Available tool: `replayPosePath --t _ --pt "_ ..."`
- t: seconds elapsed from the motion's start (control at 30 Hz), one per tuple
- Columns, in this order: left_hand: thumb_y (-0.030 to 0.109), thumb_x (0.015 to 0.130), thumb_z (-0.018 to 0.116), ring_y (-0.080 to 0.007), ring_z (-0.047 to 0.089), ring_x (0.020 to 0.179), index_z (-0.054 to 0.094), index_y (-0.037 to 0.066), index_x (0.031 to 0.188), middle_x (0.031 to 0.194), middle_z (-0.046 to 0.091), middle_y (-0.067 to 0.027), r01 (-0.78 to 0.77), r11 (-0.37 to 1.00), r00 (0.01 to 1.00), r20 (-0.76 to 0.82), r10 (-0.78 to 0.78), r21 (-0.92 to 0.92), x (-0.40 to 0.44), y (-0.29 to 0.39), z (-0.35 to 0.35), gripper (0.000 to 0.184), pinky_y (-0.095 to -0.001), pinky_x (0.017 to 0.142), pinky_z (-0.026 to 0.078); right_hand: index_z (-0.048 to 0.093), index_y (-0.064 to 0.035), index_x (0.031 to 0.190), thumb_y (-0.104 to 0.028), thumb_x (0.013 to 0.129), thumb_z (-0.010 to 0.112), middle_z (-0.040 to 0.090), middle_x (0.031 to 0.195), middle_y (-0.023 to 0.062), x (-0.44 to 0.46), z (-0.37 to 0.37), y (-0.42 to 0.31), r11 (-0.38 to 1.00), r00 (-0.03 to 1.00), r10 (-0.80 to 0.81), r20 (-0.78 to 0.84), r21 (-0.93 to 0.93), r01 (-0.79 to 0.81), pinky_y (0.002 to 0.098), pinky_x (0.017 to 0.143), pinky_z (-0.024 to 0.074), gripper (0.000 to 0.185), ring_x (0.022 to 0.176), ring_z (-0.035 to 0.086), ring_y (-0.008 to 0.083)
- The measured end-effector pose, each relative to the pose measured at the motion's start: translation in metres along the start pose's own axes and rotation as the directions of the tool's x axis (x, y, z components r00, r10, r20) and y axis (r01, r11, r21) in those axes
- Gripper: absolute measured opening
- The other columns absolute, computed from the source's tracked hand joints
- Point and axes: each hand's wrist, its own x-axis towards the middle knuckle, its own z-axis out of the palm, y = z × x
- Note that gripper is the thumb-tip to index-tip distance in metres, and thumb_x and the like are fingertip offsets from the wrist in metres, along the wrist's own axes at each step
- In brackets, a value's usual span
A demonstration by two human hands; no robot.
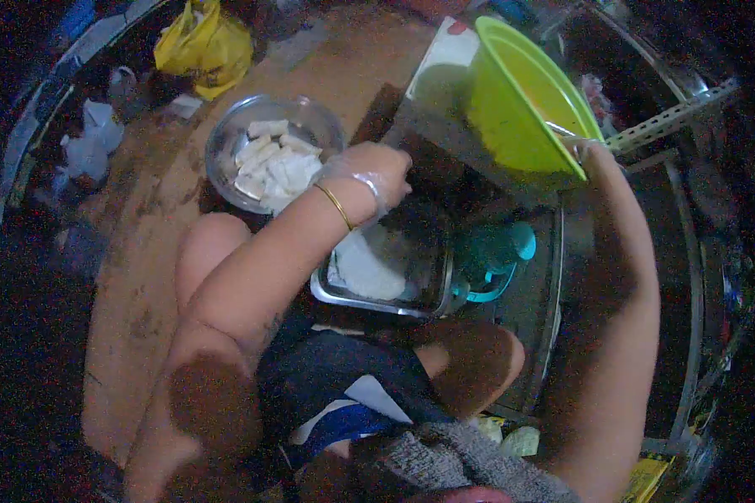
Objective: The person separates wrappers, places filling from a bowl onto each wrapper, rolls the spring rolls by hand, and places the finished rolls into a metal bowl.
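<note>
My left hand [376, 174], in a thin clear plastic glove with a gold bangle at the wrist, is closed between a round metal bowl [218, 172] and a rectangular metal tray [377, 307]. Its fingertips are in shadow, so I cannot see what they hold, if anything. White roll-like pieces [268, 163] lie heaped in the bowl. A flat white piece or layer [367, 267] covers part of the tray's bottom. Up on the right, my right hand [585, 155] grips the rim of a lime-green plastic basin [512, 105], which is tilted on its side.
A white box [445, 63] stands beside the basin. A turquoise mug [495, 251] is right of the tray. The yellow plastic bag [205, 50] and a pale bag [92, 138] lie at the left. A perforated metal bar [671, 116] juts in at the right.
</note>
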Motion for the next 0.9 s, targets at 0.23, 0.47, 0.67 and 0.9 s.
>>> replayPosePath --t 0.23,0.47,0.67,0.9 --pt "0.029 0.081 0.06 -0.0354 0.06 0.092 0.064 0.005 0.095 0.097 0.063 -0.0193 0.017 1.0 1.0 -0.005 -0.017 -0.012 0.023 -0.01 0.022 0.028 -0.0435 0.081 0.048 0.059 -0.0052 0.105 -0.028 0.082 0.057 0.061 0.095 0.0064 0.033 0.02 0.012 0.993 0.992 -0.12 0.03 0.016 0.119 0.0305 0.073 0.0451 0.032 0.082 0.055 0.0158" --pt "0.029 0.082 0.058 -0.0356 0.06 0.093 0.064 0.006 0.096 0.099 0.063 -0.0188 0.008 1.0 1.0 -0.018 -0.009 -0.028 0.037 -0.018 0.046 0.028 -0.0433 0.082 0.047 0.057 -0.0064 0.11 -0.028 0.084 0.056 0.061 0.099 0.0069 0.047 0.034 0.021 0.984 0.984 -0.173 0.038 0.038 0.172 0.031 0.076 0.0454 0.034 0.087 0.055 0.016" --pt "0.029 0.083 0.058 -0.0351 0.059 0.095 0.063 0.005 0.098 0.101 0.062 -0.0185 0.008 0.999 1.0 -0.013 -0.009 -0.054 0.041 -0.026 0.053 0.028 -0.0428 0.082 0.047 0.055 -0.0073 0.115 -0.027 0.085 0.055 0.061 0.102 0.0074 0.056 0.037 0.023 0.974 0.974 -0.224 0.043 0.049 0.222 0.0314 0.079 0.0456 0.036 0.09 0.055 0.0163" --pt "0.029 0.081 0.058 -0.0346 0.06 0.094 0.063 0.006 0.098 0.099 0.063 -0.0181 -0.001 0.999 0.999 -0.038 0.0 -0.045 0.043 -0.032 0.037 0.029 -0.0419 0.083 0.047 0.053 -0.0085 0.12 -0.027 0.087 0.055 0.06 0.106 0.0079 0.055 0.026 0.021 0.944 0.946 -0.324 0.026 0.069 0.322 0.032 0.082 0.0459 0.038 0.095 0.055 0.0165"
